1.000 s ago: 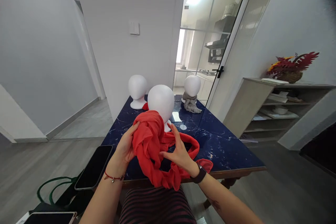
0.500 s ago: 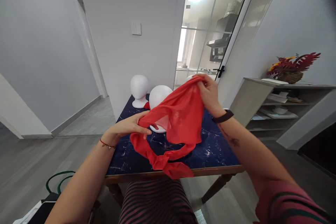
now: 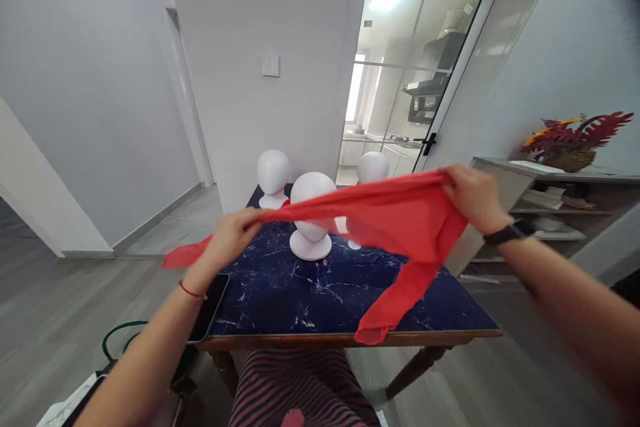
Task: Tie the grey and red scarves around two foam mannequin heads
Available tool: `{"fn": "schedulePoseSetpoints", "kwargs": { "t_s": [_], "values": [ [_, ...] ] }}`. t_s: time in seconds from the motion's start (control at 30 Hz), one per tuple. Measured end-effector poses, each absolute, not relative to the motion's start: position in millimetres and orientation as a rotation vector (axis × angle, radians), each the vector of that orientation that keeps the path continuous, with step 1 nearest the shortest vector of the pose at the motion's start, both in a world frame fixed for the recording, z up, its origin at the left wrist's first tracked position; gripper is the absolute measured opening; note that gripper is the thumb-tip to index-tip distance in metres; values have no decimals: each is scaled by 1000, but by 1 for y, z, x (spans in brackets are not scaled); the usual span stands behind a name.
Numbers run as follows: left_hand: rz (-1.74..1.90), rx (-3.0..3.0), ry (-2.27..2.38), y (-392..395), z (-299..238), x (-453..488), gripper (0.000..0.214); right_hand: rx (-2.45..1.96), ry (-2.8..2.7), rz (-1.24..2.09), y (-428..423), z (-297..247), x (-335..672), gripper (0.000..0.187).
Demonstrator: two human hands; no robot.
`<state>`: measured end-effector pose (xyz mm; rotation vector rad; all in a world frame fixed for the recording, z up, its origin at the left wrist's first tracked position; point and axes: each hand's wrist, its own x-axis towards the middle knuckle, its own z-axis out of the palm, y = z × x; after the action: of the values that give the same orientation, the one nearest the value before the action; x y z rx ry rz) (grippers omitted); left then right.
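Table: dark blue marbled top (image 3: 310, 293), sat under and beyond both hands, same spot as a second back.
Red scarf: (image 3: 400, 213) was pulled out into one long band in the air between the two grips, well clear of the tabletop. The top edge ran taut from fist to fist, and the cloth sagged below it.
What changed: a second earlier it was a bunched heap down low between the hands. Half a second earlier it was only half opened, with the right hand lifted. By this frame the hands had gone wide apart, so the scarf was spread out and no longer knotted up.
Loose ends: a short tail poked out past the outer side of the left grip. A long tail drooped from below the right grip down to the table's near edge.
Foam heads: the near head (image 3: 313, 188) stood just behind the stretched edge. Two far heads (image 3: 273, 172) stood further back, one partly hidden by the cloth.
Left hand: (image 3: 227, 240) fingers closed on the top edge, the lower of the two.
Right hand: (image 3: 473, 197) closed on the other end, a bit higher.
Phone: (image 3: 207, 307) lay below the left wrist, at the table corner.
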<state>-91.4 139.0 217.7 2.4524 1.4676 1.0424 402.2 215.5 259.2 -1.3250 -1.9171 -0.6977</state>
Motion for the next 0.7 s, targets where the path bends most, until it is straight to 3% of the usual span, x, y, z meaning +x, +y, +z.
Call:
{"fn": "schedulePoseSetpoints", "kwargs": {
  "t_s": [0.1,0.2,0.3,0.47,0.7],
  "values": [
    [881,2469,1576,148,131,-86,39,-1445,-2040,-121,208,166,382,28],
    [727,2398,1729,142,47,-78,48,-1484,-2018,37,188,75,357,31],
    [821,2387,1762,115,0,-69,52,-1560,-1835,170,161,13,342,35],
    [1028,2449,1656,52,-17,-80,49,-1669,-1552,298,123,-29,340,40],
    [1072,2283,1543,16,-32,-104,36,-1697,-1632,172,121,-29,329,33]
  ]
}}
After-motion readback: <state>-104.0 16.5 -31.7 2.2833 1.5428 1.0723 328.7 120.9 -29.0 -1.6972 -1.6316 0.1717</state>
